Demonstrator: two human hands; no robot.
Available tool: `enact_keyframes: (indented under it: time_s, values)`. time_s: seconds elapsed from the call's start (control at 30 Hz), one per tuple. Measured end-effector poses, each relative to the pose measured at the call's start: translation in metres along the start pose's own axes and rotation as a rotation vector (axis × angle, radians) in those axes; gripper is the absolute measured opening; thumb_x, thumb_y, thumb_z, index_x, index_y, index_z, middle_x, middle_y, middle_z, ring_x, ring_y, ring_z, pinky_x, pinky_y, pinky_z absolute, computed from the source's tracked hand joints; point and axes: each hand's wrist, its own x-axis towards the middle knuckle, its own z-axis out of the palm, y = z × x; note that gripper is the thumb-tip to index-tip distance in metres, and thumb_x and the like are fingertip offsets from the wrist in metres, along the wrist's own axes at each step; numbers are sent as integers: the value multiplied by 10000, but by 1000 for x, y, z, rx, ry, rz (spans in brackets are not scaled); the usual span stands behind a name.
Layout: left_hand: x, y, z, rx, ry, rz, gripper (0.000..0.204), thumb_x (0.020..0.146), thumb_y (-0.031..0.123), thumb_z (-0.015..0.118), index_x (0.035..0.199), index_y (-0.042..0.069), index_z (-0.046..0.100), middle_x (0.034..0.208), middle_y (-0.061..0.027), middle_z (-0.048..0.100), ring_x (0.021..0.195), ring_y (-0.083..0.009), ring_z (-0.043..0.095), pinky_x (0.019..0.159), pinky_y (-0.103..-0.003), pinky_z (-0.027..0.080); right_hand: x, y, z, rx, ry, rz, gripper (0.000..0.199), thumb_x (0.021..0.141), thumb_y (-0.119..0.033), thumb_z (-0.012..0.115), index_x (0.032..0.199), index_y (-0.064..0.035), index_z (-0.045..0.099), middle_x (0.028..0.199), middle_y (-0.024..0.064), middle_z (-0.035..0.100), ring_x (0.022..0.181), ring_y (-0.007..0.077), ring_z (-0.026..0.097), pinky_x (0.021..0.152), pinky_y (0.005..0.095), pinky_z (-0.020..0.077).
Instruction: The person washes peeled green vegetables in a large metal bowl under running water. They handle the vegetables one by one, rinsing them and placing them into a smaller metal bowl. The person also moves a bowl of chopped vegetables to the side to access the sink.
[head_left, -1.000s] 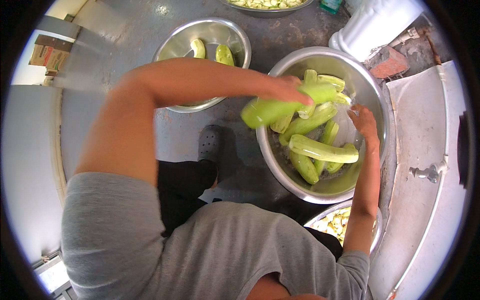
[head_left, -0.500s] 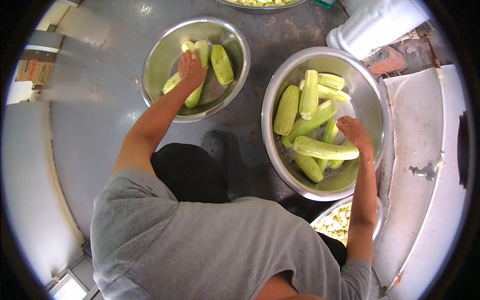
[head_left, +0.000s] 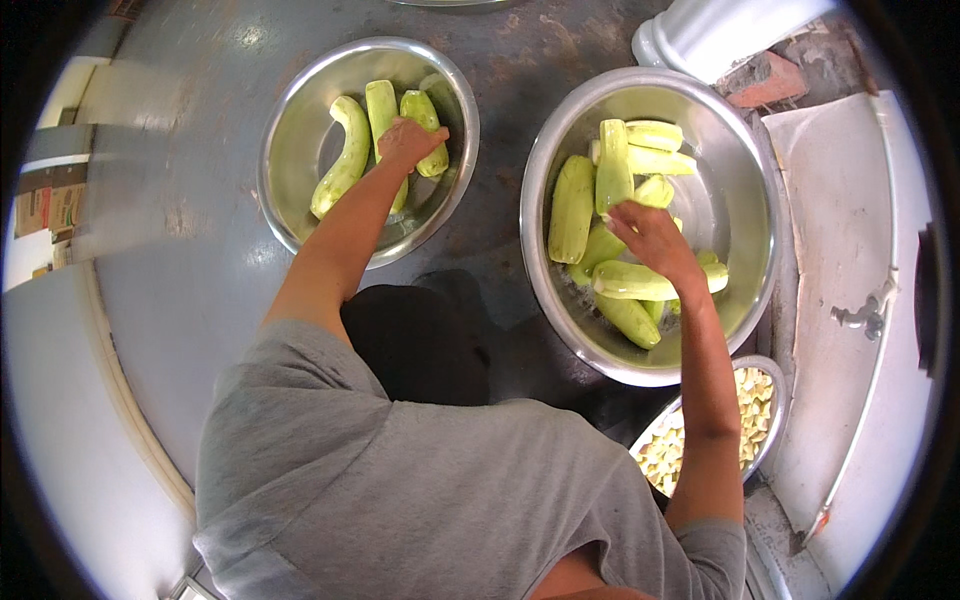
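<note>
Two steel bowls hold pale green zucchini. In the left bowl (head_left: 280, 190), my left hand (head_left: 410, 143) lies with fingers bent round the rightmost zucchini (head_left: 425, 108). Beside it are a straight zucchini (head_left: 380, 105) and a curved zucchini (head_left: 345, 165). Over the larger right bowl (head_left: 535, 300), my right hand (head_left: 645, 232) has its fingers curled at the near end of a lengthwise zucchini (head_left: 614, 165). Several more lie around it, among them a zucchini (head_left: 571, 210) on the left and one crosswise (head_left: 632, 281) below my wrist. My hand hides part of the pile.
A basin of pale chopped pieces (head_left: 755, 400) stands partly under my right forearm. At the back right are a white pipe (head_left: 700, 45) and a brick (head_left: 765, 82). A tap (head_left: 862, 315) juts from the right wall. The grey floor (head_left: 190, 120) shows left of the bowls.
My left hand has moved right, from the middle zucchini to the rightmost one. The curved zucchini now lies uncovered at the left. My right hand has shifted left toward the lengthwise zucchini.
</note>
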Motion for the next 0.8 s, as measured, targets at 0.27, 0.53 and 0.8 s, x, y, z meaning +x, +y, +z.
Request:
enact_keyframes:
  time_s: [0.27, 0.53, 0.8]
  values:
    - [-51, -3, -43, -1448, -592, 66, 697, 817, 629, 506, 1203, 50, 532, 1059, -107, 640, 873, -245, 649, 762, -333, 535, 42, -101, 43, 553, 482, -174, 679, 781, -353, 722, 1315, -50, 431, 1289, 190, 481, 1114, 320, 536, 946, 401, 450]
    - [-170, 129, -71, -1662, -977, 206, 646, 851, 669, 406, 1127, 111, 581, 1017, -56, 651, 845, -214, 641, 702, -333, 532, 47, -117, 26, 451, 894, -367, 708, 761, -249, 737, 1316, -5, 372, 1239, 224, 475, 1058, 324, 546, 861, 373, 467]
    - [-196, 193, -18, -1869, -1044, 274, 771, 791, 693, 503, 1288, 105, 459, 1270, -88, 505, 1175, -256, 476, 998, -423, 381, -7, -79, -5, 722, 1080, -140, 564, 835, -253, 639, 1272, -10, 378, 942, 193, 601, 799, 267, 606, 725, 370, 487]
